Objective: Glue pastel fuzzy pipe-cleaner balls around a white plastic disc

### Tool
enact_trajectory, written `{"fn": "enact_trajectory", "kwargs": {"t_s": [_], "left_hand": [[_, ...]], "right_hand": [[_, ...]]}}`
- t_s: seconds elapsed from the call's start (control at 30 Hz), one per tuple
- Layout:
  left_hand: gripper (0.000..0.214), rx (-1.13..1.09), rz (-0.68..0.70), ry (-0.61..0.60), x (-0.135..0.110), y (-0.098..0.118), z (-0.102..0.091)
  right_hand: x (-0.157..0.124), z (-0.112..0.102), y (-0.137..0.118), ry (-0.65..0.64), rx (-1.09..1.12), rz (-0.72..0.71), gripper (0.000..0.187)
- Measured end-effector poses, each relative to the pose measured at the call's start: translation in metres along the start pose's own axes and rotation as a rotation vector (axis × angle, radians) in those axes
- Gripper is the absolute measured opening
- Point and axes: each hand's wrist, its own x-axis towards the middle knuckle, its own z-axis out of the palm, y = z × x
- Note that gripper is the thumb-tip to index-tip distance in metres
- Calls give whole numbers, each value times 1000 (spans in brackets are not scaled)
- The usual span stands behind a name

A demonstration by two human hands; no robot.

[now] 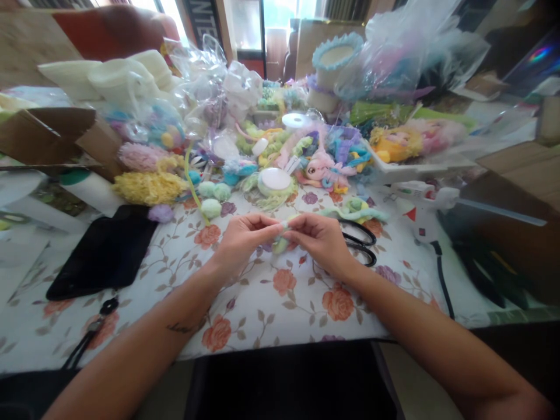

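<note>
My left hand [245,238] and my right hand [321,240] meet over the flowered tablecloth [258,303], fingertips pinched together. Between them is a small pale green soft piece [280,244]; its exact kind is too blurred to tell. Both hands are closed on it, thumbs and forefingers nearly touching. Just right of my right hand lie black-handled scissors [370,255], their blades hidden behind the hand. A light green and blue soft strip [356,211] rests behind the scissors. Pale green pompoms [212,208] sit beyond my left hand.
A black tablet [102,254] lies at left, near a white thread cone [94,189]. A white glue gun [420,204] with a cord stands at right. Yarn, plush pieces and a white round lid [274,181] crowd the back. Cardboard boxes [520,175] flank the table.
</note>
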Motion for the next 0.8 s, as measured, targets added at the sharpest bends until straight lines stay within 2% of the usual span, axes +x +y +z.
{"fn": "enact_trajectory", "kwargs": {"t_s": [0.13, 0.33, 0.57, 0.8], "left_hand": [[22, -16, 8, -1, 1, -1, 1], [43, -337, -46, -12, 7, -4, 7], [22, -90, 2, -24, 3, -5, 0], [21, -73, 33, 0, 0, -6, 1]], "right_hand": [[0, 0, 0, 2, -3, 11, 26], [4, 0, -7, 60, 131, 59, 30], [6, 0, -11, 86, 232, 135, 35], [3, 3, -11, 78, 245, 139, 36]]}}
